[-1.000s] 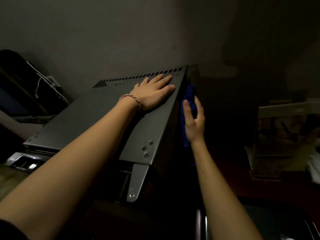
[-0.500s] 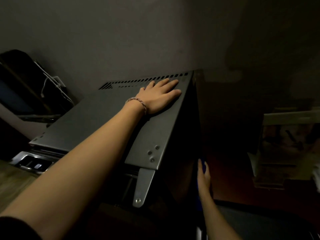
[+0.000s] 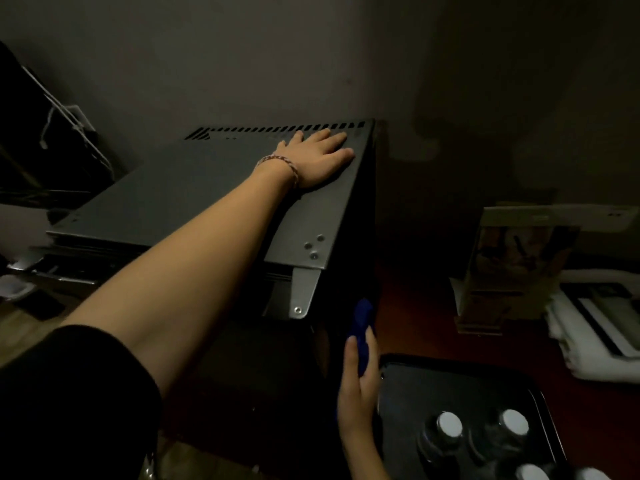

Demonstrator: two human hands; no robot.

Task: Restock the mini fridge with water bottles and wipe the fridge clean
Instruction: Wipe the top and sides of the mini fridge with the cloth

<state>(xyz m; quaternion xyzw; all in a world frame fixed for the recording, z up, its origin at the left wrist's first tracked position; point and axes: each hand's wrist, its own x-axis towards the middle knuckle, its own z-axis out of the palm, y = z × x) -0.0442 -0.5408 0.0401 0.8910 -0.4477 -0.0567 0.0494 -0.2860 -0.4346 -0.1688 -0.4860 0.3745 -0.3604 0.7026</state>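
We are bracing ourselves against the mini fridge (image 3: pixel 194 199), the one thing everything here sits around. Our left hand (image 3: pixel 317 159) is lying flat on its grey metal top, fingers straight and spread, close to the row of vent slots (image 3: pixel 287 129) along the back edge and near the right-hand rim; it is gripping nothing. A braided bracelet (image 3: pixel 282 166) is circling that wrist.

Our right hand (image 3: pixel 358 379) is pressing a blue cloth (image 3: pixel 362 327) against the fridge's dark right side, low down and toward its front corner. The fingers are lying nearly straight over the cloth, holding it flat against the panel; in this dim light we cannot tell whether the thumb is curling round it.

Just right of the fridge's base, a dark tray (image 3: pixel 540 403) is carrying the water bottles (image 3: pixel 448 424), of which we are seeing only the white caps from above. Farther right of the fridge, a cardboard box (image 3: pixel 512 265) is standing upright, with folded white cloth (image 3: pixel 588 334) beside it.
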